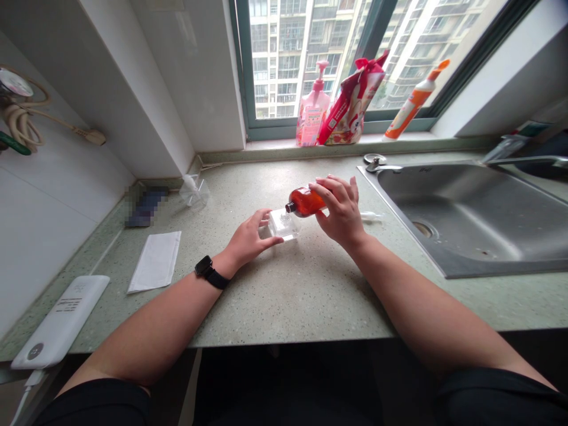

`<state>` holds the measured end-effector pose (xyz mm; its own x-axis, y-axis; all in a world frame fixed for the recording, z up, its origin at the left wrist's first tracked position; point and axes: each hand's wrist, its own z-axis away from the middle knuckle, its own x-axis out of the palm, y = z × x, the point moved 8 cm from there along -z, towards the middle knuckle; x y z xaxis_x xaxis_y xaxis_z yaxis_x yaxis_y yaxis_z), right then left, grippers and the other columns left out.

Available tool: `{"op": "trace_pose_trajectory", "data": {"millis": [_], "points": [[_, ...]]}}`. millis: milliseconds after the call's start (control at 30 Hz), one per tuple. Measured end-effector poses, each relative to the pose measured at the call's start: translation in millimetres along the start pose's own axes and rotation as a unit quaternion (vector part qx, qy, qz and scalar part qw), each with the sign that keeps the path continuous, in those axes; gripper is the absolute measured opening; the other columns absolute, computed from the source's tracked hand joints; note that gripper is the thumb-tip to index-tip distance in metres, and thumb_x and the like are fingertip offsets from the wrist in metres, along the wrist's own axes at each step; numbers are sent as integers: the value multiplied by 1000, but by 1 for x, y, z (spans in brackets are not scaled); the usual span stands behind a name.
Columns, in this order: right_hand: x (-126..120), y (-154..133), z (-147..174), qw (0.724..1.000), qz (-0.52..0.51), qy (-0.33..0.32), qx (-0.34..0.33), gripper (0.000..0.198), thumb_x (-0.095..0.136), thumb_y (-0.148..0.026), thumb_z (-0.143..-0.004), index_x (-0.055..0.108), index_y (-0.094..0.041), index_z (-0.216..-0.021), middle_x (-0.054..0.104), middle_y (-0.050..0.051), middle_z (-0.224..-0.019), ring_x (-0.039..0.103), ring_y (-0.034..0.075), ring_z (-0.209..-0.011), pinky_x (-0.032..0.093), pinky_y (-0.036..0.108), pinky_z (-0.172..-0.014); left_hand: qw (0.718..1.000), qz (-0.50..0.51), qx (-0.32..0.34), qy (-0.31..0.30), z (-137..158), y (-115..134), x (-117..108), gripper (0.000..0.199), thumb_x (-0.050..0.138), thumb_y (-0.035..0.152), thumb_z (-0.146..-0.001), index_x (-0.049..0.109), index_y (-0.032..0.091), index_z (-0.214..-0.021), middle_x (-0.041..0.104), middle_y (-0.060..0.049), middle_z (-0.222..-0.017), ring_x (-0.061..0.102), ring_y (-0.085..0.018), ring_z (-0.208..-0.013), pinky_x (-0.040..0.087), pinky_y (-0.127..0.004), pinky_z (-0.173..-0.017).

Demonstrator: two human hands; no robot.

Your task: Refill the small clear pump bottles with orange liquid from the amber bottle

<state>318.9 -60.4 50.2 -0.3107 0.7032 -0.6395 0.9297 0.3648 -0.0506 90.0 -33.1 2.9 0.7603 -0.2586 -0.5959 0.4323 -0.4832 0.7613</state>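
My right hand (339, 208) grips an amber-red bottle (307, 202), tipped so that its dark open neck points left and down. Right below the neck stands a clear square bottle (284, 226) on the counter, its round mouth facing up. Whether liquid passes between the two is too small to tell. My left hand (251, 238) holds the clear bottle from its left side, thumb at the front and fingers behind. A second clear square container with a whitish top (194, 192) sits at the back left, and a small clear plastic piece (371, 217) lies just past my right hand.
A steel sink (437, 269) takes up the right, with a drain plug (375, 160) at its corner. White paper (155, 261), a phone (146, 206) and a cabled power bank (62, 322) lie left. A pink pump bottle (313, 115), red bag (352, 109) and orange bottle (410, 109) line the windowsill.
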Motion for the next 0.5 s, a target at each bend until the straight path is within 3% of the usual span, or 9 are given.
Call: {"op": "trace_pose_trajectory", "data": {"millis": [500], "points": [[-1,1,-1,1000,2,-1,2,76,64,-10,-90,45,-43,-156,65,4,-148,54,35,-148,26,74,-132,1000,-17,15,11,1,4,-2,68,89,44,-87,55,24,-142,72,-14,-135,74,-32,-123,63,-52,-105]]}}
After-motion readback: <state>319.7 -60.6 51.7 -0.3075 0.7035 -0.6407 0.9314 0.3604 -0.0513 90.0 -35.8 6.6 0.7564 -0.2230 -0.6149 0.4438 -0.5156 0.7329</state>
